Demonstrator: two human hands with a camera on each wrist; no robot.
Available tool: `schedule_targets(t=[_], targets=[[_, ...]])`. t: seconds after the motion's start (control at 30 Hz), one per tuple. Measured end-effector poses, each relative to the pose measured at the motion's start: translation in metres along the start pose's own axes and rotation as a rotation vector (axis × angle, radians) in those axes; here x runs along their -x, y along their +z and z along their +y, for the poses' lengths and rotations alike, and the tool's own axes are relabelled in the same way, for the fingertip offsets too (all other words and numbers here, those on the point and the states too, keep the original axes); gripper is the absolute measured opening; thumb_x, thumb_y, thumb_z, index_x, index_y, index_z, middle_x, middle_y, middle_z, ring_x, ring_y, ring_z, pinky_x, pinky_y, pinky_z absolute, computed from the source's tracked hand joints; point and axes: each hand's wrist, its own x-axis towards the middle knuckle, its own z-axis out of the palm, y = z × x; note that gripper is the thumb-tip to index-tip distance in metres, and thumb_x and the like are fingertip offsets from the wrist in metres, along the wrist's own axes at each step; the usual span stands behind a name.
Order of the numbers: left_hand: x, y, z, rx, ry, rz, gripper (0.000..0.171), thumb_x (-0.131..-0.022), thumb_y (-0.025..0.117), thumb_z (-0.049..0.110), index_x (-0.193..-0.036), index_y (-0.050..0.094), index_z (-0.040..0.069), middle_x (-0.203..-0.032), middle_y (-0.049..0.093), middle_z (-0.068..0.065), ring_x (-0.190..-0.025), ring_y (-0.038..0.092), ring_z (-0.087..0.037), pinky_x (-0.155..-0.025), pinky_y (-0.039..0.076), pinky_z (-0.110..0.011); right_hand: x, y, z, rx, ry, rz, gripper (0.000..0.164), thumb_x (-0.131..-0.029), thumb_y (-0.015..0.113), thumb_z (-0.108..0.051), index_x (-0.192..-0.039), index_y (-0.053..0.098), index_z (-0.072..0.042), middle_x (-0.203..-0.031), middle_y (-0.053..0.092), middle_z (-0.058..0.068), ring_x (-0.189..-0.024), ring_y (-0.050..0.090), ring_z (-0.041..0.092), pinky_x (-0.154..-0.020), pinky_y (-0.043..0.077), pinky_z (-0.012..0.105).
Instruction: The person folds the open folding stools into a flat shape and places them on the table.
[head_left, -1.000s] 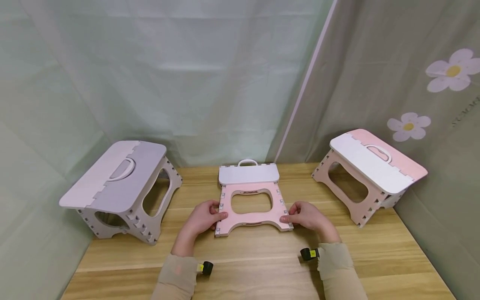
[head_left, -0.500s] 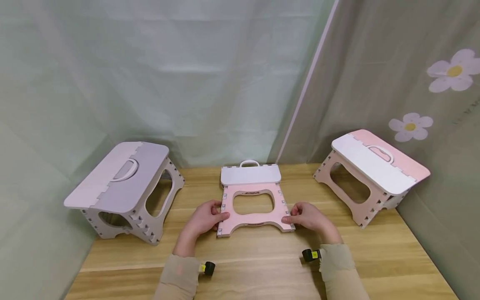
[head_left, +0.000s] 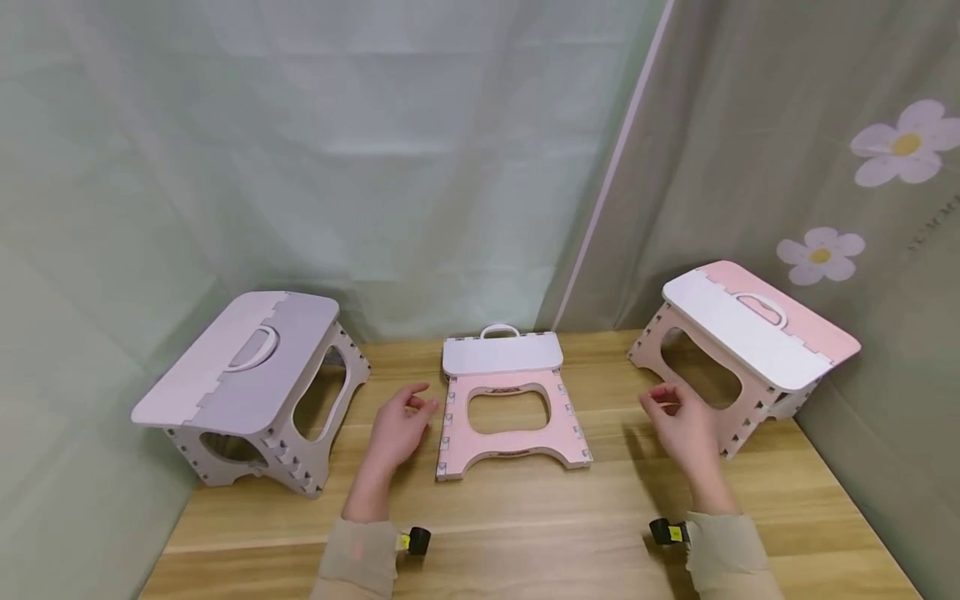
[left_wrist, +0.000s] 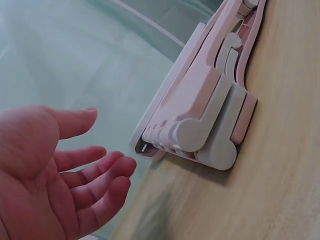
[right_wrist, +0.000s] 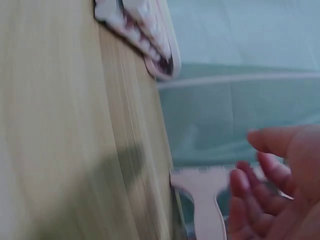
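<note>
A folded pink and white step stool [head_left: 510,442] lies flat in the middle of the table, its white handle toward the curtain. My left hand [head_left: 401,427] hovers just left of it, fingers loosely bent and holding nothing; the left wrist view shows the palm apart from the folded stool [left_wrist: 200,110]. To the right, my right hand [head_left: 684,427] is raised above the table, bare of any object, beside an unfolded pink and white step stool [head_left: 750,333]. In the right wrist view that hand's fingers [right_wrist: 245,185] are relaxed, with a leg of the unfolded stool [right_wrist: 207,200] behind them.
An unfolded grey and pale pink step stool [head_left: 247,358] stands at the left of the wooden table [head_left: 525,542]. A pale green curtain [head_left: 420,167] hangs along the back, and a grey curtain with flowers [head_left: 750,150] closes off the right side.
Both hands have let go of the folded stool's lower corners. The left has drawn slightly away to the left; the right has moved farther right, toward the pink and white stool.
</note>
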Motion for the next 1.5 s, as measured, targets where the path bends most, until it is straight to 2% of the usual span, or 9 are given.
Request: schedule_targets(t=[0.13,0.27,0.37,0.47,0.63,0.77,1.1,1.33,1.5], targets=[[-0.001,-0.002,0.005,0.031,0.016,0.024,0.048,-0.107,0.068,0.023,-0.150,0.057,0.003,-0.116,0.064,-0.016,-0.086,0.072,-0.032,-0.066,0.053,-0.030,0.002,-0.014,0.008,-0.078,0.031,0.309,0.022,-0.099,0.078,-0.022,-0.100,0.068,-0.003,-0.087,0.070,0.002,-0.077,0.061,0.003,-0.065,0.044,0.014],[0.000,-0.003,0.009,0.056,0.025,0.057,0.045,-0.108,0.067,0.022,-0.148,0.058,0.004,-0.114,0.065,-0.015,-0.086,0.071,-0.031,-0.066,0.053,-0.029,0.002,-0.023,0.017,-0.218,0.048,0.623,0.027,-0.094,0.080,-0.014,-0.091,0.060,0.003,-0.076,0.056,-0.011,-0.067,0.051,-0.002,-0.063,0.040,0.013],[0.002,-0.004,0.012,0.072,0.032,0.084,0.043,-0.108,0.067,0.020,-0.148,0.059,0.005,-0.114,0.066,-0.015,-0.085,0.071,-0.029,-0.066,0.052,-0.030,0.001,-0.027,0.023,-0.313,0.058,0.764,0.026,-0.093,0.079,-0.014,-0.092,0.055,-0.004,-0.085,0.050,-0.015,-0.076,0.049,0.003,-0.070,0.039,0.018],[0.004,-0.005,0.014,0.086,0.028,0.099,0.043,-0.109,0.066,0.020,-0.149,0.059,0.006,-0.115,0.066,-0.015,-0.086,0.071,-0.029,-0.067,0.052,-0.030,0.000,-0.029,0.030,-0.352,0.078,0.821,0.032,-0.091,0.081,-0.017,-0.102,0.051,-0.018,-0.102,0.044,-0.016,-0.094,0.045,0.005,-0.083,0.035,0.022],[0.006,-0.006,0.016,0.090,0.030,0.109,0.043,-0.109,0.065,0.022,-0.149,0.058,0.006,-0.115,0.066,-0.015,-0.088,0.071,-0.029,-0.067,0.051,-0.029,-0.003,-0.030,0.040,-0.294,0.162,0.747,0.078,-0.087,0.086,-0.029,-0.146,0.036,-0.023,-0.148,0.032,-0.006,-0.138,0.031,0.014,-0.116,0.018,0.037],[0.006,-0.007,0.017,0.087,0.049,0.104,0.043,-0.109,0.065,0.021,-0.149,0.059,0.006,-0.114,0.066,-0.015,-0.087,0.071,-0.028,-0.068,0.051,-0.030,-0.007,-0.029,0.044,-0.339,0.279,0.607,0.104,-0.090,0.083,-0.034,-0.166,0.011,-0.025,-0.170,0.008,0.000,-0.156,0.015,0.022,-0.126,0.005,0.046],[0.006,-0.005,0.018,0.091,0.073,0.093,0.041,-0.109,0.065,0.019,-0.148,0.059,0.006,-0.114,0.067,-0.014,-0.084,0.070,-0.025,-0.068,0.052,-0.031,-0.019,-0.030,0.050,-0.458,0.357,0.610,0.091,-0.094,0.070,-0.013,-0.168,0.016,-0.017,-0.171,0.010,0.005,-0.152,0.020,0.015,-0.120,0.015,0.024],[0.008,-0.003,0.018,0.105,0.071,0.085,0.040,-0.108,0.065,0.016,-0.147,0.060,0.008,-0.114,0.068,-0.014,-0.082,0.069,-0.023,-0.066,0.051,-0.029,-0.018,-0.034,0.055,-0.421,0.384,0.580,0.089,-0.093,0.063,-0.007,-0.169,0.019,-0.017,-0.171,0.017,0.008,-0.149,0.024,0.019,-0.121,0.016,0.027],[0.009,-0.002,0.020,0.104,0.086,0.066,0.041,-0.108,0.065,0.017,-0.148,0.060,0.007,-0.114,0.067,-0.013,-0.087,0.071,-0.031,-0.064,0.051,-0.029,-0.016,-0.038,0.057,-0.387,0.398,0.527,0.092,-0.092,0.065,-0.010,-0.171,0.018,-0.020,-0.171,0.023,0.011,-0.147,0.027,0.023,-0.123,0.018,0.033]])
